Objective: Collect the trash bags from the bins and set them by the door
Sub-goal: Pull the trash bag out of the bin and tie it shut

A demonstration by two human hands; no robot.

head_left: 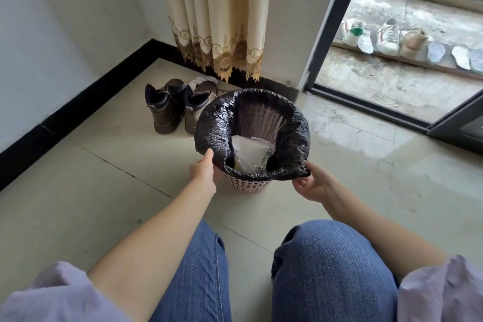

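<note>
The bin stood on the floor just beyond the person's knees, with the black bag lining it and folded down over its rim; paper and foil lay in the bottom. The left hand touched the bag's left edge with the thumb laid up against the plastic. Its other fingers were hidden against the bin, so whether it truly gripped could not be told. The right hand pinched a fold of the bag at the near right rim.

The likeliest fault from there seemed to be a lopsided lift. If only the right side came free, the light bin could tip or rise with the bag, and the scraps might spill. The thin film also looked apt to tear where it was stretched over the rim. The boots stood just beside the bin on the far left and could be knocked.

By count, going left to right: two boots with a pale cloth behind them, one curtain, one bin, one bag. Through the open door at the far right stood about three sneakers and several loose insoles; their exact number was uncertain at the edge.
</note>
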